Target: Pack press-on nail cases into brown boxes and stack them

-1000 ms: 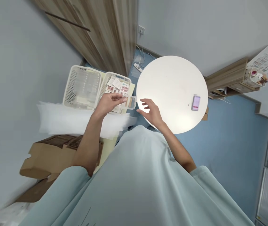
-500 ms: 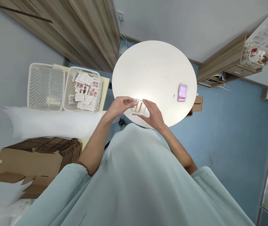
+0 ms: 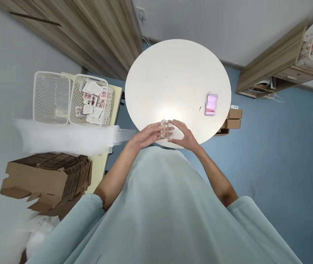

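A small clear plastic box (image 3: 167, 130) is held between my two hands near the front edge of the round white table (image 3: 156, 73). My left hand (image 3: 149, 135) supports it from the left, and its fingers seem to show through the clear plastic. From the right, my right hand (image 3: 185, 136) spans the box, index finger at the top edge and thumb at the bottom edge. What the box contains, if anything, I cannot make out.
A blurred pink-purple item (image 3: 210, 104) lies at the table's right. To the left stand a white basket (image 3: 72, 106) of small packets and another basket (image 3: 37, 99). White wrapping sheets (image 3: 63, 137), stacked flat cardboard (image 3: 41, 179) and small brown boxes (image 3: 234, 119) are around.
The clear box has moved slightly right and turned. My left hand has shifted from pinching its top left corner to lying along its left side with the fingers behind.
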`<move>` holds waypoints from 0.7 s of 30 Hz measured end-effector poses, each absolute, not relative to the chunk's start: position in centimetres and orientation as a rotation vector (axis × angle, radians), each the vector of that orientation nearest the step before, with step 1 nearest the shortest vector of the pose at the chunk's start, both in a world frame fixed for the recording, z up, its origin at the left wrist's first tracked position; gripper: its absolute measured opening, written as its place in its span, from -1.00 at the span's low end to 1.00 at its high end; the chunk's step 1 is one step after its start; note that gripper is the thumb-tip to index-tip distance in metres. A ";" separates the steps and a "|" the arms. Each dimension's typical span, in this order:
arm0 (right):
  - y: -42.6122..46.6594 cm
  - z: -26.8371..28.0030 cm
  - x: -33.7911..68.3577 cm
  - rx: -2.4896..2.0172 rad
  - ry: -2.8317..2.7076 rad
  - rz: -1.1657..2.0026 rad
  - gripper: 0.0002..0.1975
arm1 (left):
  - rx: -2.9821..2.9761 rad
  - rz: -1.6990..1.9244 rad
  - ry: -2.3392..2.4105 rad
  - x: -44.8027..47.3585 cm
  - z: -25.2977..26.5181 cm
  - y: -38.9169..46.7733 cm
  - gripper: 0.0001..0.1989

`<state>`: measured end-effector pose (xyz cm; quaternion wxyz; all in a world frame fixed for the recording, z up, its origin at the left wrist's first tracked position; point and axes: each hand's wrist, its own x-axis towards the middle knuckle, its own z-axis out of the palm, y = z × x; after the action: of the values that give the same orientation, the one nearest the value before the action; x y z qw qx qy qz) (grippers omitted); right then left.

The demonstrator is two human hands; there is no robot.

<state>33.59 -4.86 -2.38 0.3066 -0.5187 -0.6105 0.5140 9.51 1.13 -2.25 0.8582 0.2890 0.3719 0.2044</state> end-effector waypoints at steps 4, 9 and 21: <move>-4.6 -2.6 33.7 -1.427 -1.442 1.456 0.04 | 0.638 0.497 0.923 10.3 -2.2 1.1 -0.32; -4.9 -2.9 32.6 -1.466 -1.122 1.642 -0.07 | 0.782 0.497 1.052 10.4 -2.2 1.3 -0.12; -5.5 -3.7 29.7 -1.404 -1.003 1.737 -0.18 | 0.850 0.462 1.135 7.8 -3.0 0.7 -0.04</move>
<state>29.69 -5.54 -3.66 0.3396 -0.5394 -0.3854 0.6672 7.75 0.66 -3.03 0.7346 0.3868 0.5163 0.2103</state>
